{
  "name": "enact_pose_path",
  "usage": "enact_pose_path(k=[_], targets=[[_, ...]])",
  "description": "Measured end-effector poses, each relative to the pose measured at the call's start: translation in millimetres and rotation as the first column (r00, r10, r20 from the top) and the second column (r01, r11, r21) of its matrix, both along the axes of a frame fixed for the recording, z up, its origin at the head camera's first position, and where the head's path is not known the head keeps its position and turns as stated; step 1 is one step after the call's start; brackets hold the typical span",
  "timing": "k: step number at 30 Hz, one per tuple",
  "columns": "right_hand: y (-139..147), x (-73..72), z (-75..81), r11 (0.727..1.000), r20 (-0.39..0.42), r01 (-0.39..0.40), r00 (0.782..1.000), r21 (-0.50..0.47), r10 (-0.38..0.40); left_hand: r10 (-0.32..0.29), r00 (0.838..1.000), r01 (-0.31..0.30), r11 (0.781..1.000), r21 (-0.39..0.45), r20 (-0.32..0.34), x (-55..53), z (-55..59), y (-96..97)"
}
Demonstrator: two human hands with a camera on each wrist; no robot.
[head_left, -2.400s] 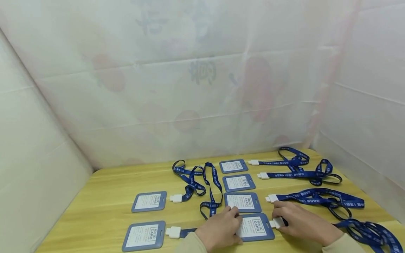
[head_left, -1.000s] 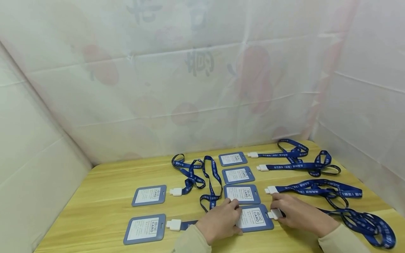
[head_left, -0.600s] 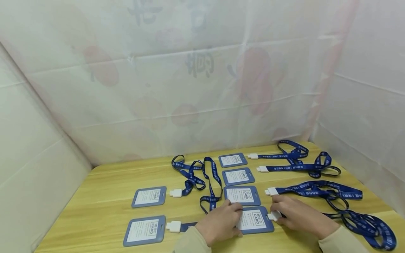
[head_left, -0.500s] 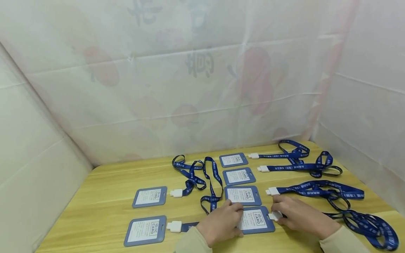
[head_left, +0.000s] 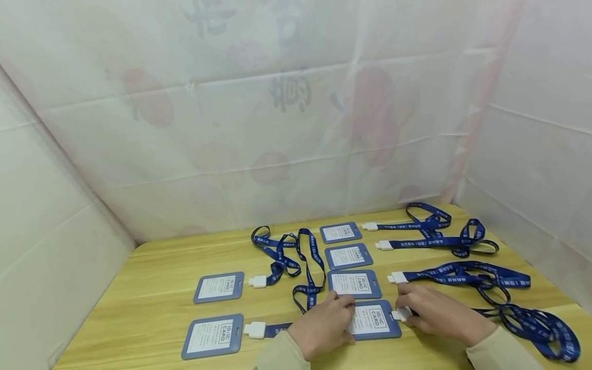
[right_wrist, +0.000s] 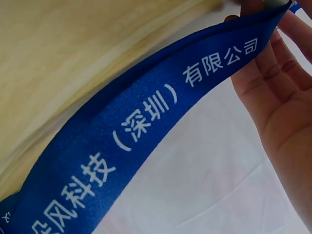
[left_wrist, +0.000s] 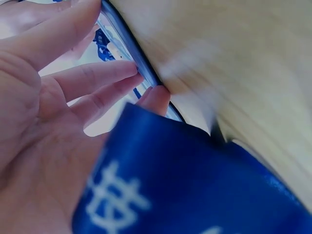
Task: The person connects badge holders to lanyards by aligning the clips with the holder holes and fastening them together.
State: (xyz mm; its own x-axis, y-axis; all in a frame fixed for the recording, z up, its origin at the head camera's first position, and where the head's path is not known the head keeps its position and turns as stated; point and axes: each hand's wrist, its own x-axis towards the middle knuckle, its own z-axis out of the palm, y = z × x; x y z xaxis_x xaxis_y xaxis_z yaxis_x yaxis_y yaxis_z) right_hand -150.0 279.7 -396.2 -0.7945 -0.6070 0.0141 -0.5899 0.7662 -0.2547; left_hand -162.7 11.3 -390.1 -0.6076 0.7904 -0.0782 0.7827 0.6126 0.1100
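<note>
In the head view my left hand (head_left: pixel 325 325) holds the nearest blue badge holder (head_left: pixel 373 319) of the right-hand column by its left end, thumb at the near edge and fingers at the far edge. The left wrist view shows the holder's dark edge (left_wrist: pixel 134 44) between thumb and fingers. My right hand (head_left: pixel 437 314) pinches the white clip (head_left: pixel 403 314) of a blue lanyard (head_left: pixel 543 331). The clip's tip lies at the holder's slotted right end; whether it is hooked in is too small to tell. Printed lanyard strap (right_wrist: pixel 146 117) crosses the right wrist view.
Three more badge holders, the closest one (head_left: pixel 354 284) beside the held one, run up the column, each facing a lanyard clip (head_left: pixel 398 278). Two others (head_left: pixel 213 336) lie at left with their lanyards (head_left: pixel 277 257). Cloth walls (head_left: pixel 277 128) enclose the wooden table (head_left: pixel 139 288).
The head view has shifted slightly, so the table sits higher in it than at first. Both hands keep their hold on the badge holder and the clip, with hardly any movement.
</note>
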Motion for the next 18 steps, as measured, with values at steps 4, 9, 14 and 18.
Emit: enact_pose_path(k=[4, 9, 14, 18], targets=[[-0.2, -0.7, 0.4, 1.000, 0.016, 0.007, 1.000, 0.001, -0.007, 0.004, 1.000, -0.004, 1.000, -0.004, 0.010, -0.9, -0.1, 0.3], [-0.1, -2.5, 0.8, 1.000, 0.015, 0.009, 1.000, -0.002, -0.009, 0.019, 1.000, -0.019, 1.000, 0.000, 0.016, -1.9, 0.0, 0.5], [1.4, -2.6, 1.0, 1.000, 0.044, 0.006, 0.999, -0.016, -0.005, 0.021, 0.999, -0.021, 1.000, 0.012, 0.031, -2.3, 0.6, 0.3], [2.8, -2.1, 1.5, 1.000, 0.054, 0.009, 0.999, -0.019, -0.008, 0.020, 0.999, -0.021, 0.999, 0.027, 0.034, -2.7, 0.9, 1.0]])
